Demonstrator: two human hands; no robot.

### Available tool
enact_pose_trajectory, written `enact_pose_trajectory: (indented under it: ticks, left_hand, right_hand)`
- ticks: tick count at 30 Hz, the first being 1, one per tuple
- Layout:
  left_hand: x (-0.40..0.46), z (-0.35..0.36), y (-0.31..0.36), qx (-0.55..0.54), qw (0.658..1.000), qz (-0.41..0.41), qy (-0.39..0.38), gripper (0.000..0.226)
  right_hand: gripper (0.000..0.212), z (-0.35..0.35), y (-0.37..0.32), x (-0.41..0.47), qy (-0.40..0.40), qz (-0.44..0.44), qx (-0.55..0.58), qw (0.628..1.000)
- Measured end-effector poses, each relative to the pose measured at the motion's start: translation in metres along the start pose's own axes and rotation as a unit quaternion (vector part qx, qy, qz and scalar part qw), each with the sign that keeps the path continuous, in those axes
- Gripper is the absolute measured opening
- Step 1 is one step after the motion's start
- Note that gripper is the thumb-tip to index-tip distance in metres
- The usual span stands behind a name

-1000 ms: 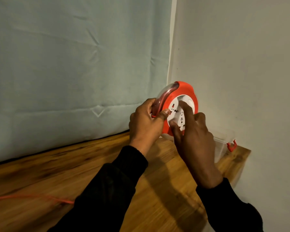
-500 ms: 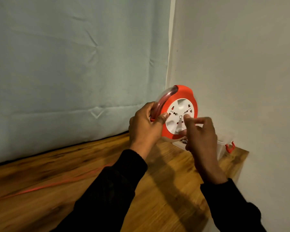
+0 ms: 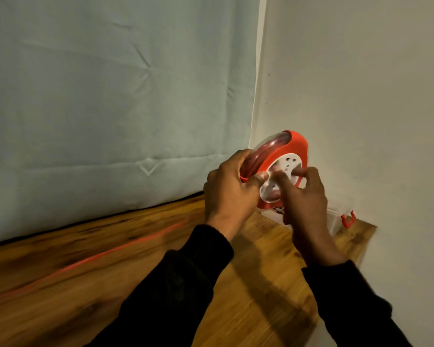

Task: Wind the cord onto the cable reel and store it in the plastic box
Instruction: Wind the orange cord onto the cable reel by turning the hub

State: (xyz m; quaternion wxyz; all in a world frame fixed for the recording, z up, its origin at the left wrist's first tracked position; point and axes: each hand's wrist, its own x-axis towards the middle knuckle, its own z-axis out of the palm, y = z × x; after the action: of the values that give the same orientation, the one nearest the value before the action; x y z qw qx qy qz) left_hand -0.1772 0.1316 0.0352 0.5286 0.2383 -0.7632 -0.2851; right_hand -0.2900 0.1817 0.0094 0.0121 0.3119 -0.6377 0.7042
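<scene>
I hold a red cable reel [image 3: 295, 144] upright above the table's far right corner. Its clear side shows red cord coiled inside, and its white socket face [image 3: 287, 166] points toward me. My left hand [image 3: 229, 189] grips the reel's left rim, thumb on the white face. Fingers of my right hand [image 3: 305, 199] press on the white face; the hand is blurred with motion. A red cord [image 3: 90, 259] runs taut across the wooden table [image 3: 261, 284] from the lower left toward the reel. The clear plastic box [image 3: 336, 217] with a red latch [image 3: 348, 219] sits behind my right hand, mostly hidden.
A pale blue cloth [image 3: 110, 96] hangs behind the table and a white wall [image 3: 361, 96] closes the right side. The table's right edge ends just past the box.
My right hand has circled on the white face, from the top down and back up to the middle. The cord on the table has pulled straight and shifted toward the reel.
</scene>
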Motion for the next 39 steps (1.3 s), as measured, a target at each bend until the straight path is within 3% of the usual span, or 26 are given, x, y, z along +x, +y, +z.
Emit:
enact_pose_trajectory:
  ticks: [2, 4, 5, 7, 8, 10, 12, 15, 19, 23, 28, 30, 31, 32, 33, 35, 37, 39]
  left_hand:
    - [-0.003, 0.004, -0.001, 0.02, 1.0, 0.009, -0.002, 0.044]
    - [-0.003, 0.003, -0.003, -0.001, 1.0, -0.002, 0.009, 0.04]
    - [-0.001, 0.002, -0.006, -0.026, 0.999, -0.019, 0.017, 0.036]
    - [0.002, -0.001, -0.009, -0.068, 0.996, -0.05, 0.037, 0.03]
    - [0.004, -0.002, -0.01, -0.077, 0.995, -0.056, 0.042, 0.029]
    - [0.005, -0.001, -0.008, -0.083, 0.994, -0.062, 0.032, 0.031]
    - [0.005, -0.001, -0.007, -0.091, 0.993, -0.071, 0.02, 0.033]
    - [0.005, -0.002, -0.007, -0.106, 0.991, -0.08, 0.017, 0.034]
    - [0.003, -0.001, -0.004, -0.081, 0.994, -0.066, 0.014, 0.032]
    - [-0.003, 0.008, -0.003, -0.044, 0.998, -0.035, 0.008, 0.036]
    - [-0.005, 0.01, -0.006, -0.025, 0.999, -0.02, 0.031, 0.037]
    - [-0.007, 0.011, -0.005, -0.022, 0.999, -0.012, 0.036, 0.04]
    - [-0.008, 0.013, -0.005, -0.027, 0.999, -0.006, 0.035, 0.04]
    - [-0.009, 0.014, -0.005, -0.027, 0.999, 0.001, 0.031, 0.039]
    - [-0.011, 0.016, -0.004, -0.023, 0.999, 0.008, 0.024, 0.037]
    - [-0.012, 0.015, -0.004, -0.024, 0.999, 0.013, 0.026, 0.032]
    - [-0.008, 0.014, -0.007, -0.053, 0.998, -0.007, 0.042, 0.031]
    - [-0.004, 0.009, -0.007, -0.074, 0.995, -0.037, 0.05, 0.034]
  right_hand:
    - [0.042, -0.007, -0.006, 0.005, -0.072, 0.201, 0.217, 0.952]
    - [0.042, -0.01, -0.005, 0.004, -0.095, 0.223, 0.22, 0.945]
    - [0.041, -0.012, -0.005, 0.002, -0.087, 0.18, 0.171, 0.965]
    - [0.039, -0.014, -0.002, -0.006, -0.018, 0.003, -0.005, 1.0]
    - [0.04, -0.016, 0.001, -0.01, 0.018, -0.118, -0.112, 0.986]
    - [0.049, -0.017, 0.006, -0.018, 0.037, -0.298, -0.275, 0.913]
    - [0.059, -0.014, 0.009, -0.021, 0.014, -0.334, -0.366, 0.869]
    - [0.066, -0.018, 0.014, -0.018, 0.004, -0.342, -0.421, 0.84]
    - [0.058, -0.025, 0.007, -0.008, -0.017, -0.284, -0.366, 0.886]
    - [0.065, -0.023, 0.0, -0.007, -0.004, -0.27, -0.408, 0.872]
    - [0.059, -0.015, 0.005, -0.009, 0.011, -0.25, -0.296, 0.922]
    - [0.053, -0.008, 0.006, -0.01, 0.002, -0.148, -0.184, 0.972]
    - [0.047, -0.006, 0.003, -0.008, -0.001, -0.061, -0.073, 0.996]
    - [0.04, -0.004, -0.003, -0.005, -0.007, 0.05, 0.064, 0.997]
    - [0.033, -0.004, -0.01, -0.004, -0.024, 0.153, 0.191, 0.969]
    - [0.023, -0.007, -0.021, -0.005, -0.055, 0.239, 0.287, 0.926]
    - [0.023, -0.008, -0.019, -0.005, -0.071, 0.193, 0.224, 0.953]
    - [0.036, -0.011, -0.01, -0.01, -0.034, 0.014, 0.029, 0.999]
